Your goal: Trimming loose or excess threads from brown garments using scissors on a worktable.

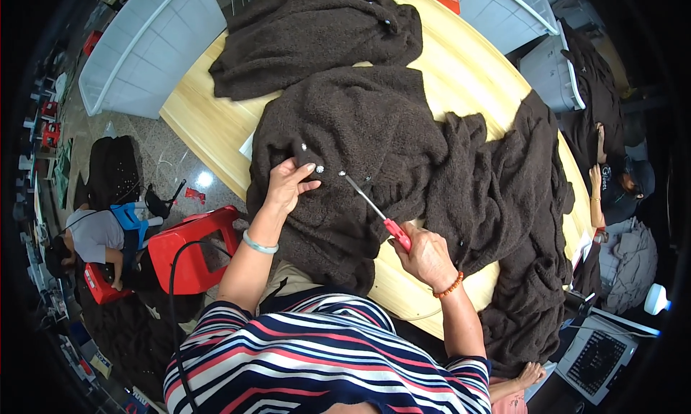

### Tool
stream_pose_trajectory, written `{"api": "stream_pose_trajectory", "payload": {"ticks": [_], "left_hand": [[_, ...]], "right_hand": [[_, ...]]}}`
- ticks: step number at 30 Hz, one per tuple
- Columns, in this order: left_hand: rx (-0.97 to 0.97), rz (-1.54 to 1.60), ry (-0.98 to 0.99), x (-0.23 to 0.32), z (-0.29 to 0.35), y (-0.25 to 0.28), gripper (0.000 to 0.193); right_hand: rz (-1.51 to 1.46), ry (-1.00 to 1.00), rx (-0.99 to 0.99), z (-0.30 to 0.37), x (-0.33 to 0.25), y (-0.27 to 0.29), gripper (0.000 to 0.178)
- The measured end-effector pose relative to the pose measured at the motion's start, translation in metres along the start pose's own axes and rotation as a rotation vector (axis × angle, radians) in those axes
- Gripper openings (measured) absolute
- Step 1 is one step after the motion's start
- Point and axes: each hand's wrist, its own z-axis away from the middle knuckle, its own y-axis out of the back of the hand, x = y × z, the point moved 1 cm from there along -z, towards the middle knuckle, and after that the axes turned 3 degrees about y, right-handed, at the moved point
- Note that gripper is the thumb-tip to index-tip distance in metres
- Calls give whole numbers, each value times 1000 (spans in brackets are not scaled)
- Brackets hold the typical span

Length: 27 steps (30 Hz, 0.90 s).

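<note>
Scissors with red handles and thin metal blades [374, 212] are gripped in the right hand [426, 256], tips aimed at a row of small shiny buttons [319, 169] on a dark brown fuzzy knitted garment [360, 133] spread across a light wooden oval table [461, 76]. The left hand [288, 184] presses flat on the knit, fingers pinching the fabric just beside the buttons, so the 2 hands sit apart.

Trimming looks under way rather than finished: judging by the piles, more work remains. A 2nd brown garment [317, 33] lies at the far end, and a long heap of the same knit [525, 198] drapes off the right edge.

White plastic crates [144, 47] stand beyond the table, a red plastic stool [194, 245] is at the left, and 2 other people sit on the floor either side. Folds of knit crowd the blades.
</note>
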Motion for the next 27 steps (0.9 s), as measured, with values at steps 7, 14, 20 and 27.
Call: {"api": "stream_pose_trajectory", "payload": {"ticks": [7, 14, 20, 27], "left_hand": [[-123, 226, -114, -6, 15, -6, 11], [-117, 274, -40, -22, 24, -6, 9], [-17, 57, 64, -6, 28, 3, 14], [209, 137, 9, 20, 16, 14, 15]], "right_hand": [[49, 69, -55, -6, -19, 1, 21], [86, 139, -20, -7, -26, 0, 19], [76, 133, -10, -5, -18, -11, 19], [78, 141, 11, -9, -22, -13, 19]]}}
